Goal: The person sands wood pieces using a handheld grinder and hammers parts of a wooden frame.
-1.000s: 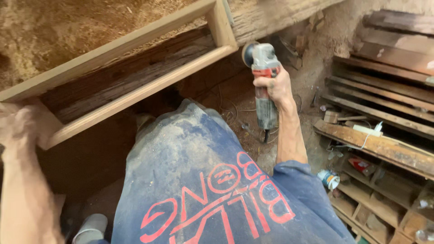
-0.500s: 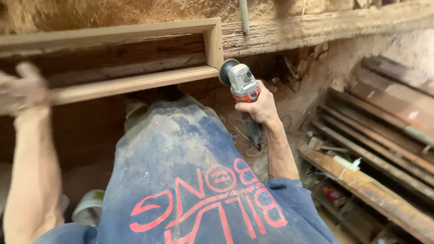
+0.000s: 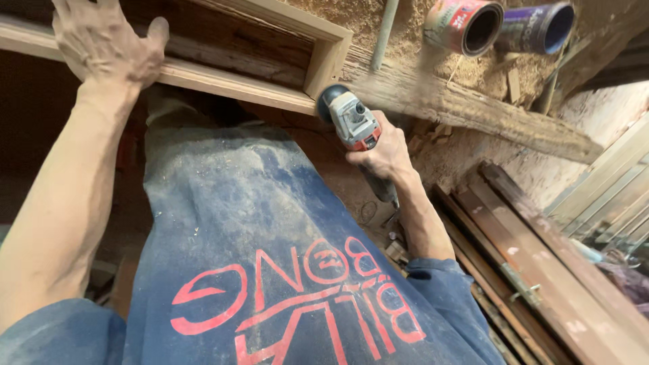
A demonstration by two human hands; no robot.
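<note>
Setting: rough workshop with a sawdust-strewn wooden bench top [image 3: 405,40] at the top and dark earthen floor below.
Left hand [image 3: 108,44]: raised at upper left, fingers spread apart, palm pressed flat against the pale wooden rectangular frame [image 3: 236,80]; it grips nothing.
Frame: lies along the bench edge, its long rail running from the left hand to a squared corner near the middle of the view.
Clothing: dusty blue garment with red lettering [image 3: 270,270] fills the lower middle, between the two forearms.
Right hand [image 3: 382,152]: clamped around the body of the grey and red handheld angle grinder [image 3: 351,122].
Grinder: its round head points up, just below the frame's corner; whether it touches the wood cannot be told.
Beam: weathered grey wooden beam [image 3: 473,108] slants down to the right, behind the grinder.
Cans: two open paint tins on their sides, one reddish [image 3: 463,23] and one purple [image 3: 537,27], lie on the sawdust at upper right.
Planks: brown wooden boards [image 3: 541,270] are stacked at lower right, well apart from both hands.
</note>
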